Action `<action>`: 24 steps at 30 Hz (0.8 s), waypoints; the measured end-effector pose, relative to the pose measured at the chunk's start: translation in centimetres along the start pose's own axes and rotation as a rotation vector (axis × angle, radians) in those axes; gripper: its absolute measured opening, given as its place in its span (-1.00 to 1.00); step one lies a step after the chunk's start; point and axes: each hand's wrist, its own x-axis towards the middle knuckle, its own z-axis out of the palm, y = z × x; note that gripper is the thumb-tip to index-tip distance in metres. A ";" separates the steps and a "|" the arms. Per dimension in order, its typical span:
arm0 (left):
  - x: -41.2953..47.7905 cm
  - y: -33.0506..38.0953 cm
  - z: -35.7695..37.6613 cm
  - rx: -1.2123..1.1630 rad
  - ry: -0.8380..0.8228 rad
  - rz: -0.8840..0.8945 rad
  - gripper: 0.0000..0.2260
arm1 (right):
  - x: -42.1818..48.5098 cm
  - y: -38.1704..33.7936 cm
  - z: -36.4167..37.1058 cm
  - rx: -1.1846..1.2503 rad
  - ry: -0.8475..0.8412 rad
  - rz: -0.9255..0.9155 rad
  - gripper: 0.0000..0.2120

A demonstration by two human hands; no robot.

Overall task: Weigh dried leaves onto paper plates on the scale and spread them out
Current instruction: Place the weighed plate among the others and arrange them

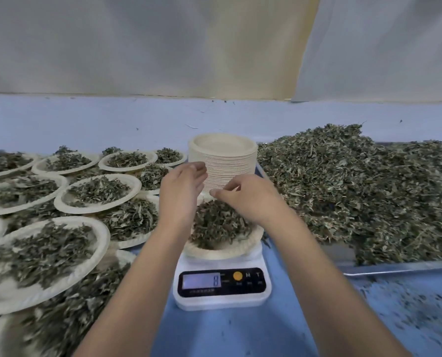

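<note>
A white digital scale (222, 298) stands on the blue table. On it sits a paper plate (216, 254) heaped with dried leaves (216, 225). My left hand (181, 188) hovers over the plate's far left side with its fingers loosely bent and nothing in them. Over the far right side is my right hand (247, 198), its thumb and bent fingers a little apart, and I see no leaves between them. Both hands are just in front of a tall stack of empty paper plates (223, 150).
A large heap of loose dried leaves (356, 191) fills a metal tray (400, 267) on the right. Several leaf-filled paper plates (43, 256) overlap across the left side of the table. Leaf crumbs dot the blue surface (240, 336) near me.
</note>
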 end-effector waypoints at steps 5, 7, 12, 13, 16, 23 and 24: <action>0.4 -0.1 -0.7 -0.040 0.033 0.006 -0.75 | -0.8 -1.0 1.1 -0.061 -0.040 -0.018 -0.54; 0.5 -0.2 -0.6 -0.045 0.032 0.010 -0.75 | -0.9 -1.4 1.5 -0.074 -0.050 -0.021 -0.61; 0.4 -0.2 -0.5 -0.058 0.033 -0.015 -0.75 | -1.0 -1.9 1.6 -0.076 -0.039 -0.072 -0.81; 0.4 -0.2 -0.5 -0.059 0.038 -0.028 -0.75 | -1.0 -1.8 1.5 -0.072 -0.020 -0.077 -0.85; 0.3 -0.2 -0.7 -0.075 0.061 -0.054 -0.75 | -0.8 -1.6 1.0 -0.014 0.047 -0.083 -0.88; 0.6 0.1 -0.3 -0.289 0.111 -0.213 -0.80 | -0.2 -1.6 0.0 0.412 0.281 -0.129 -0.90; 0.5 0.1 0.1 -0.304 0.109 -0.241 -0.82 | -0.2 -1.8 0.2 0.490 0.299 -0.127 -0.90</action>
